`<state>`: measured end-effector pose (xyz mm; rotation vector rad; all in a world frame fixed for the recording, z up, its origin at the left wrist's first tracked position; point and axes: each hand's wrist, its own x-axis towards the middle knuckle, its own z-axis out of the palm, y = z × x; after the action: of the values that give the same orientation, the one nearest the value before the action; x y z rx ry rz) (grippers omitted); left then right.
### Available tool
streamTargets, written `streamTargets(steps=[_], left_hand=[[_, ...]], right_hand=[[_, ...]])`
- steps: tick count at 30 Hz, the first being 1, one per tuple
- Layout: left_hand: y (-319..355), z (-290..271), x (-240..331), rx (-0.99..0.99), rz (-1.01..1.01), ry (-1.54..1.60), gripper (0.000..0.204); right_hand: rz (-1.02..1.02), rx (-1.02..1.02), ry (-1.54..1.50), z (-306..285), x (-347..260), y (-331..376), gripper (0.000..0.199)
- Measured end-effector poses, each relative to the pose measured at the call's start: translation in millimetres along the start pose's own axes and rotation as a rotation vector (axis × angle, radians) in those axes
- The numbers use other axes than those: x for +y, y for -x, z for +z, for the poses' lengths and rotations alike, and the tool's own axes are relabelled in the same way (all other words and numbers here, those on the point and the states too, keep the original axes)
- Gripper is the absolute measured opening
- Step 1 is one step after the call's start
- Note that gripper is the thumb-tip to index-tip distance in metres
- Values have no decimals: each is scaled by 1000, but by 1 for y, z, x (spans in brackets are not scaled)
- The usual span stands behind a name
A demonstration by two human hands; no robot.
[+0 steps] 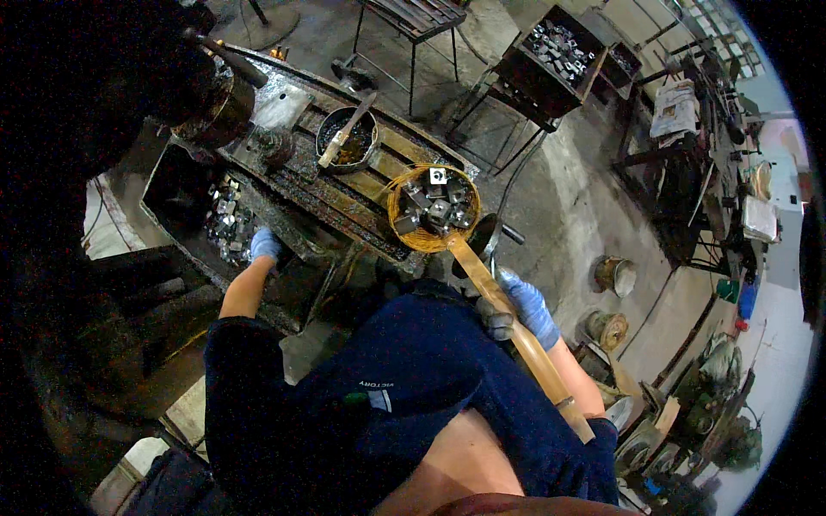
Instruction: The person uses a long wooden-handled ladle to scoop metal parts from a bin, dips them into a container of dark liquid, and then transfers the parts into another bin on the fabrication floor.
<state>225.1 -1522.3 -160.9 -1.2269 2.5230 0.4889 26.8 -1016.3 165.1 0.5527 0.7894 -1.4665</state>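
Note:
My right hand (535,311), in a blue glove with a grey palm side, grips the long flat handle of a woven strainer (397,212). Grey fingertips show on the other side of the handle. Dark and shiny metal blocks (437,211) fill the strainer's round bowl, which is over the front end of the slotted machine table (323,206). Off to the left, my left hand (265,245), also blue-gloved, reaches to the edge of a pile of small metal pieces (229,219) inside a dark bin (165,193). Its fingers are hidden in shadow.
On the table, a brush (351,129) lies across a round pot (323,138) of dark liquid. Beyond stand a metal rack (416,19) and a raised box of metal parts (559,52). A handwheel (487,236) juts out near my right hand. Cans (614,273) stand on the right.

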Motion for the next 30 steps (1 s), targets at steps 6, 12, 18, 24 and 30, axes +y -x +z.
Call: streamTargets(steps=[6, 12, 18, 24, 30], left_hand=[[51, -75, 39, 156, 159, -158, 42], [111, -137, 57, 377, 170, 545, 59], [195, -211, 138, 461, 235, 996, 60], [219, -214, 269, 106, 615, 963, 64], [218, -186, 349, 327, 905, 525, 53]], right_hand=[[22, -16, 14, 8, 5, -2, 51], [-59, 17, 136, 7, 8, 7, 49], [-74, 19, 131, 6, 10, 11, 47], [-108, 63, 196, -2, 17, 6, 40], [-82, -15, 116, -2, 18, 15, 50]])
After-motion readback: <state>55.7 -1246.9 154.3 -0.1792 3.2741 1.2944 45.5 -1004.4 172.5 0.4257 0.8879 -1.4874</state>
